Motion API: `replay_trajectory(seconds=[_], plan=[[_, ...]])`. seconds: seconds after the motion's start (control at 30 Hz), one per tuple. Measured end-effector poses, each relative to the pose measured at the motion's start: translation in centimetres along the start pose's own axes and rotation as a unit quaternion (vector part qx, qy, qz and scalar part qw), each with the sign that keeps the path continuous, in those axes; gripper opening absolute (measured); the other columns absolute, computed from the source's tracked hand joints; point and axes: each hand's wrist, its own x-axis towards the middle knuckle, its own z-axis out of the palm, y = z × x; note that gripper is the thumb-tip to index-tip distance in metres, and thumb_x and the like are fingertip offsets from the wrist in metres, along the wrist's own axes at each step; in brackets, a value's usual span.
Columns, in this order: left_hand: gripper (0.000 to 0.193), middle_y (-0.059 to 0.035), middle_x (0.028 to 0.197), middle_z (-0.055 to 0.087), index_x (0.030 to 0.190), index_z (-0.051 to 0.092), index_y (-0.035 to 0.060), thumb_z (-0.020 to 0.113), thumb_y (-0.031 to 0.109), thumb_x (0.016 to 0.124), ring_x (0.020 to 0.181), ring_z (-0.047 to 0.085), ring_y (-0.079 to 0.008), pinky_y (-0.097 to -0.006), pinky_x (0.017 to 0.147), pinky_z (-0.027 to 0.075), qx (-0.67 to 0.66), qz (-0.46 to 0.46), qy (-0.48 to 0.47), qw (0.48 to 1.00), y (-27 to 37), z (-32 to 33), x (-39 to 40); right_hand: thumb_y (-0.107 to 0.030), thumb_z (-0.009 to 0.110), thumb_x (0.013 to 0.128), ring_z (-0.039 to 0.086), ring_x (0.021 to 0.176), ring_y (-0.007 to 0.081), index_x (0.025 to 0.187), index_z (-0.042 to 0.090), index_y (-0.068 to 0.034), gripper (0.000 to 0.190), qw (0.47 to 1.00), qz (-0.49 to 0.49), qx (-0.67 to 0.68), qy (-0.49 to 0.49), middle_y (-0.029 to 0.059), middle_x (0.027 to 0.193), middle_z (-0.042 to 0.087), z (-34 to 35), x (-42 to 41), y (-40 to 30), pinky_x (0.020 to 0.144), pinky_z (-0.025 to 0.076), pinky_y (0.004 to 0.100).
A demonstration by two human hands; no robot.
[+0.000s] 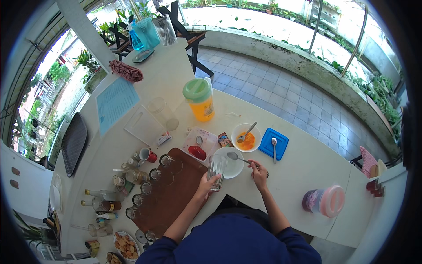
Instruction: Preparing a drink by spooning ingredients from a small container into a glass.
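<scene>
My left hand (pixel 207 185) is wrapped around a clear drinking glass (pixel 217 166), tilted over the tray's right edge beside a white bowl (pixel 239 171). My right hand (pixel 259 172) grips a metal spoon (pixel 232 156) by its handle. The spoon's head is over that bowl; its contents look pale or clear, and I cannot tell if it touches them. Behind it, another white bowl (pixel 259 132) holds orange pieces and a spoon. A translucent plastic container (pixel 211 139) with red jelly and a spoon sits to the left, near a small sachet (pixel 225 140).
Several glasses (pixel 146 188) line the brown tray (pixel 178 189) on my left. Bottles (pixel 107 205) and a plate of fried snacks (pixel 126 246) stand beyond it. A green-lidded pitcher (pixel 201 107) is ahead. To the right are a blue lid (pixel 266 145) bearing a spoon and a pink-lidded pitcher (pixel 324 201).
</scene>
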Motion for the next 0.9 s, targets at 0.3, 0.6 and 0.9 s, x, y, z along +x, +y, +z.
replay_trajectory(seconds=[0.3, 0.6, 0.9], plan=[[0.053, -0.0075, 0.087, 0.053, 0.110, 0.039, 0.0050, 0.055, 0.043, 0.078, 0.064, 0.058, -0.0179, -0.0324, 0.052, 0.051, -0.101, -0.033, -0.011, 0.994, -0.4, -1.4, 0.7, -0.019, 0.048, 0.085, 0.042, 0.040, 0.0044, 0.094, 0.059, -0.004, 0.021, 0.993, 0.111, 0.032, -0.033, 0.0044, 0.072, 0.057, -0.3, -1.1, 2.7, 0.037, 0.032, 0.0159], [0.044, -0.0043, 0.088, 0.054, 0.109, 0.043, 0.0066, 0.059, 0.035, 0.078, 0.077, 0.055, -0.0138, -0.0302, 0.063, 0.048, -0.115, -0.066, -0.086, 0.987, 0.0, -1.8, 0.0, -0.021, 0.047, 0.083, 0.039, 0.041, 0.0049, 0.096, 0.056, -0.003, 0.024, 0.970, 0.187, 0.154, 0.023, 0.0042, 0.070, 0.054, -1.6, -0.6, 0.5, 0.036, 0.026, 0.0155], [0.052, -0.0050, 0.088, 0.053, 0.112, 0.037, 0.0060, 0.062, 0.033, 0.075, 0.076, 0.055, -0.0135, -0.0283, 0.065, 0.048, -0.094, -0.060, -0.058, 0.992, -0.7, -1.4, 0.4, -0.022, 0.049, 0.083, 0.038, 0.042, 0.0038, 0.096, 0.057, -0.002, 0.025, 0.977, 0.099, 0.187, 0.041, 0.0043, 0.071, 0.054, -1.5, -0.3, -5.0, 0.038, 0.026, 0.0149]])
